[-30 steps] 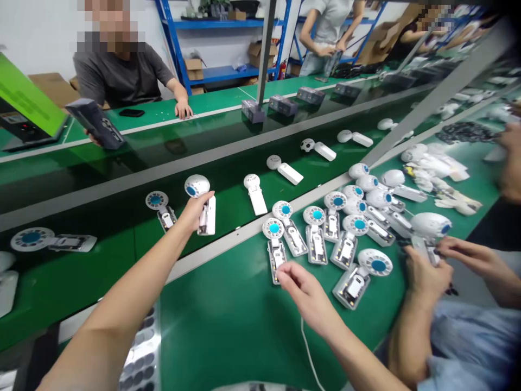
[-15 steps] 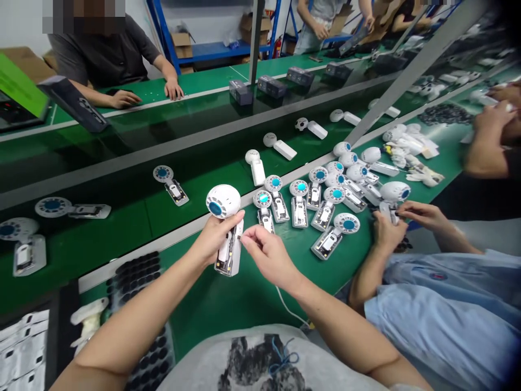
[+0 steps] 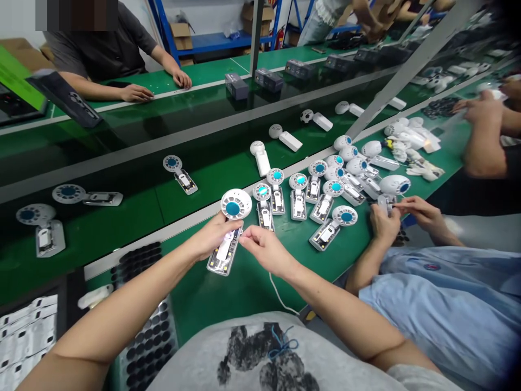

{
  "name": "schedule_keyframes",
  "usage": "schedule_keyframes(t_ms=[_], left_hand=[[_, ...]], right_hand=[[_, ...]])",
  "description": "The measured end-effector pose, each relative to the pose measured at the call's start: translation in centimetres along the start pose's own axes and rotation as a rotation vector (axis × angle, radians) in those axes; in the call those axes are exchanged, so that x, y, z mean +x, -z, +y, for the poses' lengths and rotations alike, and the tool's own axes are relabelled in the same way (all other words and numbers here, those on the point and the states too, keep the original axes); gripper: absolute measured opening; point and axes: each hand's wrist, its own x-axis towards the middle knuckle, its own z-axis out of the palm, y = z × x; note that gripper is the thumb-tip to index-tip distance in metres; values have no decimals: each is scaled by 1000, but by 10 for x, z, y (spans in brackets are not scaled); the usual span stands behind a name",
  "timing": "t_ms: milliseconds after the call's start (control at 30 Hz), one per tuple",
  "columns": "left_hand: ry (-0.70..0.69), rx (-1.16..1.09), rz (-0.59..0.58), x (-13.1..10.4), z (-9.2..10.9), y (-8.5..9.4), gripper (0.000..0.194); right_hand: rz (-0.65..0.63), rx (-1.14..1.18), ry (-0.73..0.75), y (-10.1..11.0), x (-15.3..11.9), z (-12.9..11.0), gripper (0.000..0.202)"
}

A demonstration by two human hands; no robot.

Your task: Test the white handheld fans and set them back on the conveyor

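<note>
My left hand [image 3: 209, 237] is wrapped round the neck of a white handheld fan [image 3: 237, 206] with a blue disc at the centre of its round head. Its handle lacks a cover on the side facing me, so a circuit board and a white inner part show. My right hand [image 3: 269, 252] pinches at the handle's right edge, fingertips closed; what they hold is hidden. A white cable [image 3: 280, 298] emerges below that hand and runs down to the table's edge. Several similar open-handled fans [image 3: 299, 201] lie on the green table just right of my hands.
Fans lie spaced along the green conveyor belt [image 3: 211, 163]. Black round pads [image 3: 148, 339] fill a sheet at my left, beside white parts [image 3: 28, 331]. A co-worker in a blue shirt [image 3: 435, 293] handles a fan at my right. A slanted metal post [image 3: 391, 92] rises beyond.
The fan in my left hand has turned so its blue disc faces me more, and it has dropped slightly. My right fingers stay at its edge. Fans on the belt have shifted right.
</note>
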Motion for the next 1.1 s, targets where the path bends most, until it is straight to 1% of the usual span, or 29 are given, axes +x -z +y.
schedule_keyframes(t_ms=[33,67,133,167,233,300,400,467,500,567,633,667,733,800,833,867,900,933,1033,1100], left_hand=[[-33,18,76,7,0,9,25],[-63,20,181,17,0,21,25],[-94,-19,382,45,2,46,21],[-96,-48,444,62,4,58,19],[-92,-67,469,101,7,74,16],[-104,-32,463,142,8,77,14],[-107,71,495,195,5,67,13],[-101,172,538,218,2,59,16],[-106,227,569,226,2,57,20],[-133,337,646,232,3,58,29],[-188,433,724,228,7,69,43],[-225,477,771,224,8,78,49],[-249,529,933,216,10,100,62],[-170,509,1111,212,9,123,74],[-105,475,1165,212,8,133,76],[-41,431,1178,214,7,141,74],[5,385,1151,217,6,146,68],[21,346,1108,221,6,149,59],[-21,217,988,227,10,143,35],[-90,113,905,219,14,134,27]], right_hand=[[16,53,-34,4,1,3,19],[38,117,-85,10,2,6,20],[88,236,-191,21,3,12,22],[106,271,-217,26,3,14,24],[108,273,-207,30,3,18,25],[74,233,-177,28,3,20,26],[14,189,-171,23,0,25,29],[-18,171,-184,23,-3,29,30],[-30,169,-194,25,-4,30,31],[-37,174,-214,31,-6,32,31],[-26,178,-222,38,-5,32,33],[-22,180,-226,40,-4,32,34],[-18,196,-231,43,1,33,36],[-21,227,-241,42,6,34,37],[-22,240,-244,40,8,35,38],[-21,248,-245,39,10,35,38],[-21,250,-244,37,11,35,37],[-21,246,-239,36,11,35,37],[-2,215,-211,36,7,31,34],[37,183,-185,39,4,29,32]])
